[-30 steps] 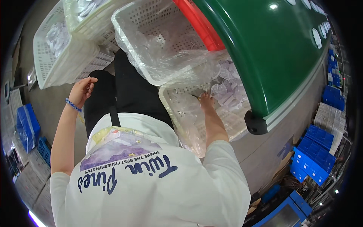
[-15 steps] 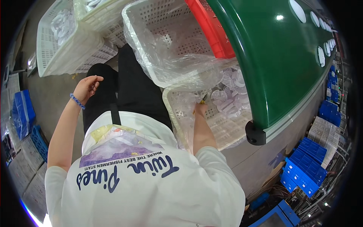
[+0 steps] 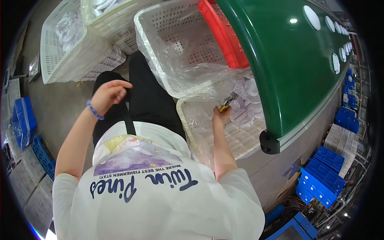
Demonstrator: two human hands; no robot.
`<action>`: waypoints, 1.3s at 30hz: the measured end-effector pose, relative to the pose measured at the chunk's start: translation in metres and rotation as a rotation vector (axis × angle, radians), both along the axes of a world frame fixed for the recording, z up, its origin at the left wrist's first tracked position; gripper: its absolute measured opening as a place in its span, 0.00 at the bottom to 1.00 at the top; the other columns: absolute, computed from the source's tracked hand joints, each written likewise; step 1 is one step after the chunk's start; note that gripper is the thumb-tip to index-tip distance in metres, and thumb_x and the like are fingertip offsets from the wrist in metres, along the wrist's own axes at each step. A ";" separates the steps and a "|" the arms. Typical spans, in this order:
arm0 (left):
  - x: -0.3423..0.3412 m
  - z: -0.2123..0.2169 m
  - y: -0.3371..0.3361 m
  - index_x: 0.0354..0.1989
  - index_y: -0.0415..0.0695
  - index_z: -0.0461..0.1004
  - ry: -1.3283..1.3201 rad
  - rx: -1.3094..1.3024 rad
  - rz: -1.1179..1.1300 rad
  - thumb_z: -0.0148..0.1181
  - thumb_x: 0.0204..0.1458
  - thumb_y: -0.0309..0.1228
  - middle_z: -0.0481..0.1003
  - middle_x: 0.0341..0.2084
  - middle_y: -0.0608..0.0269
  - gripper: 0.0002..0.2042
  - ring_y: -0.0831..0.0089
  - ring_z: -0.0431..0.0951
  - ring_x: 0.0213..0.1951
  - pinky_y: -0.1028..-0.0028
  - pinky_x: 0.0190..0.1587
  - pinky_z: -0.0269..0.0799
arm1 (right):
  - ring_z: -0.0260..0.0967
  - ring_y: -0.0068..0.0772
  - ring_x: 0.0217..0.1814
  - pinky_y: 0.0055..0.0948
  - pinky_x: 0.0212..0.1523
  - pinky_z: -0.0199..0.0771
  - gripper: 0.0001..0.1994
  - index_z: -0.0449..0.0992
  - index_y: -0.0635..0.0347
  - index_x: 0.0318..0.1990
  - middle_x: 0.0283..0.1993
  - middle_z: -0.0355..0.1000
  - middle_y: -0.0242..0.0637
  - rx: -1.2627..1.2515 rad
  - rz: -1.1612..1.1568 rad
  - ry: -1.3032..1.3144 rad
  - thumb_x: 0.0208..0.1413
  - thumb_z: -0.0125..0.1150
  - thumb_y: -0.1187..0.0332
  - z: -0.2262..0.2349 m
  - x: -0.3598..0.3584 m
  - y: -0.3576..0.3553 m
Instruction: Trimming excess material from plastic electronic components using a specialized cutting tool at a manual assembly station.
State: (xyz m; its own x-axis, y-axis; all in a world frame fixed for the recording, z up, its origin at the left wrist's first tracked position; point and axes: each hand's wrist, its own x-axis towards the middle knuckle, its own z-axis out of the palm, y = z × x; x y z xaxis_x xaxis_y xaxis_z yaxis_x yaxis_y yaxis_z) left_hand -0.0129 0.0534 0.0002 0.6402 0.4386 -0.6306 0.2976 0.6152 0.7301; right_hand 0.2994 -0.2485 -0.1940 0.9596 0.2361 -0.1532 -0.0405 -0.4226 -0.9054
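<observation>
Both hands differ: the right hand [image 3: 221,115] pinches a small yellow-handled tool [image 3: 225,105] over round white plastic discs [image 3: 245,107] in the bag-lined white crate [image 3: 188,124], likely mid-trimming, needing another disc next, while the left hand [image 3: 109,94] hovers loosely curled, empty.

A factory floor: white perforated crates [image 3: 72,52] lined with plastic, a green machine housing [image 3: 288,60], stacked blue bins [image 3: 320,184] at right.

Just one view here, a fisheye cam worn up on the person's head, aimed steeply down over their chest and white shirt [image 3: 160,200]. It sits close: the torso fills the lower half, forearms run up from there. Toward the top edge it catches the white lined crates [image 3: 188,52], and the green machine cover [image 3: 288,60] bends along the right rim.
</observation>
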 end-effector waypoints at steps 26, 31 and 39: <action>0.001 -0.005 -0.047 0.46 0.36 0.71 -0.107 0.311 -0.170 0.56 0.53 0.34 0.76 0.34 0.62 0.16 0.79 0.73 0.35 0.78 0.40 0.68 | 0.62 0.28 0.47 0.26 0.46 0.61 0.33 0.60 0.58 0.59 0.44 0.65 0.33 -0.038 1.047 0.145 0.41 0.62 0.76 0.245 -0.109 0.100; -0.001 0.009 -0.045 0.51 0.37 0.68 -0.056 0.353 -0.237 0.57 0.52 0.32 0.76 0.36 0.63 0.19 0.80 0.72 0.36 0.78 0.42 0.68 | 0.63 0.40 0.47 0.38 0.44 0.60 0.31 0.68 0.48 0.55 0.44 0.67 0.35 -0.377 1.269 -0.697 0.35 0.61 0.75 0.265 -0.129 0.114; -0.004 0.009 -0.051 0.58 0.42 0.63 -0.056 0.424 -0.277 0.54 0.53 0.28 0.72 0.29 0.70 0.22 0.86 0.66 0.29 0.82 0.34 0.66 | 0.61 0.36 0.48 0.39 0.43 0.56 0.32 0.69 0.44 0.54 0.44 0.65 0.33 -0.452 1.389 -0.861 0.34 0.61 0.75 0.272 -0.134 0.125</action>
State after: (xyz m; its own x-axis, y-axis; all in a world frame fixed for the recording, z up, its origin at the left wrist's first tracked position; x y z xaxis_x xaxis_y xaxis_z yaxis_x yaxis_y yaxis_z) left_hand -0.0171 0.0023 0.0096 0.7964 0.4576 -0.3954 0.3613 0.1642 0.9179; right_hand 0.1657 -0.1230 0.0776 -0.0843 0.9962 -0.0217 0.9593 0.0752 -0.2720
